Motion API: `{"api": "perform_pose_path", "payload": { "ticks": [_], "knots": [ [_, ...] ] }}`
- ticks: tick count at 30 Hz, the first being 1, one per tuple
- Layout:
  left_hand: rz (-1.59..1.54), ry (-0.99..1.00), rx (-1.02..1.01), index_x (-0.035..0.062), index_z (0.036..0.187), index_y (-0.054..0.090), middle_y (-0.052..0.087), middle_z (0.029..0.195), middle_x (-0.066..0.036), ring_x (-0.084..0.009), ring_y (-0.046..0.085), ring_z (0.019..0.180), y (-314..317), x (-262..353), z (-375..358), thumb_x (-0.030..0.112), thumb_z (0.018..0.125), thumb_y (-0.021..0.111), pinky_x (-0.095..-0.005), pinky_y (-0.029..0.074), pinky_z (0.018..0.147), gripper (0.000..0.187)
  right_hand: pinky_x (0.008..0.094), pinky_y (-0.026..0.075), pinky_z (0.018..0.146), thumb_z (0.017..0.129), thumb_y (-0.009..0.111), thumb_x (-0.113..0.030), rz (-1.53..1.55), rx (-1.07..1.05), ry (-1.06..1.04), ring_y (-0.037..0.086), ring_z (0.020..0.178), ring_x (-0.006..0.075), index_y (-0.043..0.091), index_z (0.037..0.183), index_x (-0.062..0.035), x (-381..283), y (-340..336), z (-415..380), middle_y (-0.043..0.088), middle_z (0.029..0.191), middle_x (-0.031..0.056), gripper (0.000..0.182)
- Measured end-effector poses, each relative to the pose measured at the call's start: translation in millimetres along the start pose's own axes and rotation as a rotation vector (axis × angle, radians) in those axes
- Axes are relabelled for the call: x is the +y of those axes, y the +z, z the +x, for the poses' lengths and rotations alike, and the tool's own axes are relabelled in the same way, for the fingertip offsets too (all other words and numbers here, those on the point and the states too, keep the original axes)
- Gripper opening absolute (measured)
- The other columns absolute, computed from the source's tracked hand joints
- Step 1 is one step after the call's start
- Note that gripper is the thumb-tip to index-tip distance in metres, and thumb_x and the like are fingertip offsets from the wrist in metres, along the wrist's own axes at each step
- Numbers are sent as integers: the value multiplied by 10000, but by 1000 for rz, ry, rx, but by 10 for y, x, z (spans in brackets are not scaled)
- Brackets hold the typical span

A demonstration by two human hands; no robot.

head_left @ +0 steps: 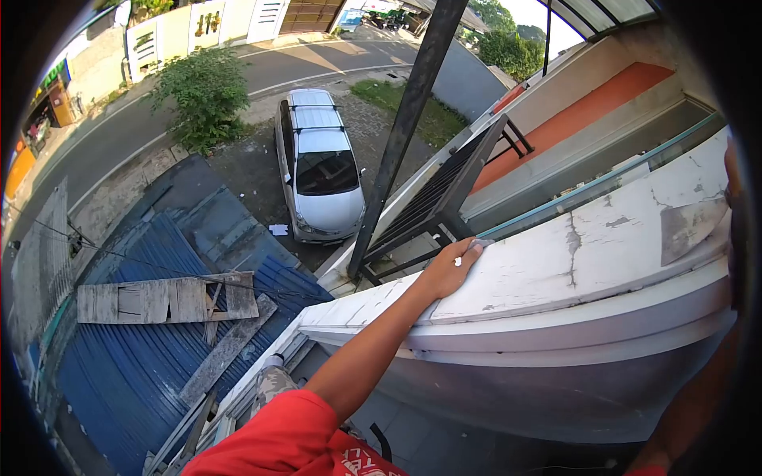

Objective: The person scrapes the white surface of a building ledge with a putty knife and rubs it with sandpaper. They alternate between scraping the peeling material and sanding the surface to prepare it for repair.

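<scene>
My left hand is closed at the outer edge of a white parapet ledge, its fingers curled round a small flat grey piece whose kind I cannot make out. A white fleck sticks to the back of this hand. The ledge paint is cracked and flaking, with a bare grey patch towards the right. At the far right edge of the view, my right hand shows only as a dark sliver beside the ledge; its fingers are too hidden to read.
A black metal post and a black railing stand just beyond the ledge. Far below are a silver car, a blue corrugated roof with weathered boards, and a road. A tiled floor lies beneath me.
</scene>
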State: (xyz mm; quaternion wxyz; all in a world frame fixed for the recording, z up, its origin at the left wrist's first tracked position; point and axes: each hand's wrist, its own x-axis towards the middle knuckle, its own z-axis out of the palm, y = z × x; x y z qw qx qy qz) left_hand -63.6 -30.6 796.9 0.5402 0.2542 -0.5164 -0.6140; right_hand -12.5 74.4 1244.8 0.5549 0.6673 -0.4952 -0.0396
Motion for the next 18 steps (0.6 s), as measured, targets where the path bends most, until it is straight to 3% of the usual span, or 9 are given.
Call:
{"api": "perform_pose_path", "payload": {
  "ticks": [1, 3, 8, 10, 11, 14, 18],
  "knots": [
    [36, -3, 17, -28, 1279, 610, 685, 1114, -249, -322, 640, 1043, 8, -1, -12, 382, 1094, 398, -382, 441, 991, 497, 452, 548, 667, 896, 563, -121, -6, 47, -153, 708, 690, 350, 585, 879, -24, 94, 158, -70, 699, 771, 205, 101],
    [30, -25, -12, -18, 1240, 618, 688, 1056, -225, -290, 632, 989, -39, 215, -92, 381, 1094, 404, -372, 445, 959, 476, 463, 538, 668, 883, 602, -117, 27, 1, -125, 690, 688, 387, 599, 866, -12, -143, 52, -59, 688, 762, 220, 106],
    [1, 45, 9, -15, 1166, 632, 689, 978, -175, -228, 610, 927, 7, 100, -29, 383, 1093, 414, -355, 448, 916, 460, 414, 511, 612, 930, 603, -131, 290, -2, -174, 634, 581, 268, 596, 927, -15, 79, -274, -9, 654, 696, 155, 117],
    [26, 12, -1, -3, 1184, 637, 692, 992, -174, -229, 617, 936, -8, 174, -59, 384, 1093, 413, -354, 448, 920, 456, 391, 455, 591, 978, 531, -87, 227, 65, -132, 572, 578, 248, 494, 1008, -32, 136, 281, 29, 552, 663, 142, 73],
    [38, 15, 6, 1, 1193, 638, 693, 1005, -175, -233, 621, 946, -1, 162, -65, 386, 1092, 414, -355, 448, 927, 457, 362, 446, 581, 983, 539, -91, 197, 10, -104, 537, 573, 193, 509, 1035, -34, 136, 515, 19, 522, 655, 111, 83],
    [49, -41, -39, 9, 1241, 635, 696, 1090, -189, -268, 634, 1024, -43, 246, -36, 390, 1090, 418, -359, 438, 981, 464, 347, 453, 587, 983, 547, -73, 244, -94, 15, 520, 550, 175, 518, 1047, -38, 163, 441, 97, 524, 656, 97, 78],
    [48, 5, 8, 10, 1250, 636, 694, 1114, -193, -278, 634, 1056, -15, 20, -31, 381, 1086, 428, -354, 433, 999, 456, 419, 473, 611, 964, 555, -47, 475, 129, -19, 597, 583, 319, 475, 944, -30, 369, 535, 122, 598, 687, 157, 84]
  ]
}}
